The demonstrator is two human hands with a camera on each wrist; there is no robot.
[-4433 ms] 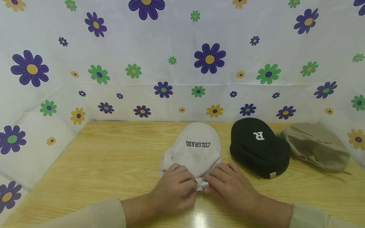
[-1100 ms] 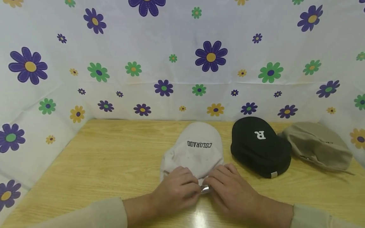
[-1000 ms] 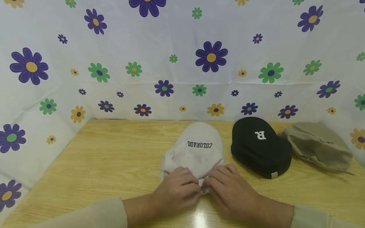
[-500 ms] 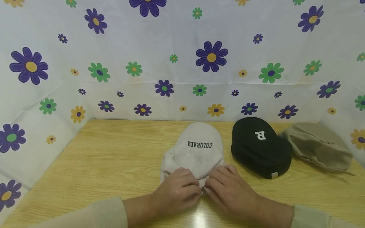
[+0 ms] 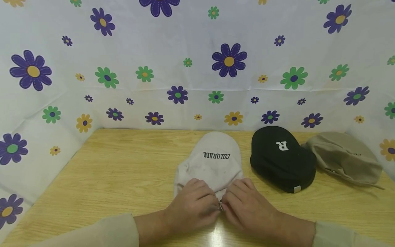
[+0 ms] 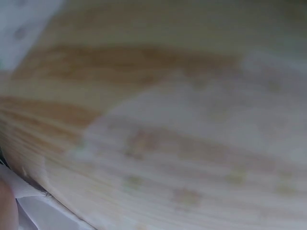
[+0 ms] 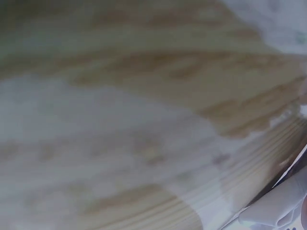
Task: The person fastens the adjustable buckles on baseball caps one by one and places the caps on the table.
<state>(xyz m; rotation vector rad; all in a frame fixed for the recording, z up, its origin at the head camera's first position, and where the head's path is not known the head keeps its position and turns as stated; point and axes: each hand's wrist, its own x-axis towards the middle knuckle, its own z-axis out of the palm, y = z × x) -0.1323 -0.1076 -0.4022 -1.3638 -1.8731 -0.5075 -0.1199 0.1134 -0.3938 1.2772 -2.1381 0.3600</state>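
Note:
An off-white baseball cap lies on the wooden table in the head view, its dark COLORADO lettering upside down to me. My left hand and right hand meet at its near edge, pinching the back strap from either side. Between the fingertips shows a sliver of a small metal buckle; fingers cover most of it. Pale cap fabric enters the left wrist view at lower left beside a finger. In the right wrist view, fabric shows at lower right.
To the right, a black cap with a white R lies close to my right hand. Beyond it, a khaki cap touches or nearly touches the black one. A flower-printed white cloth hangs behind the wooden table and at its sides.
The buckle, broad and silvery about a second ago, now shows only as a thin edge between my fingertips. My hands have drawn slightly closer together. All three caps lie where they were.

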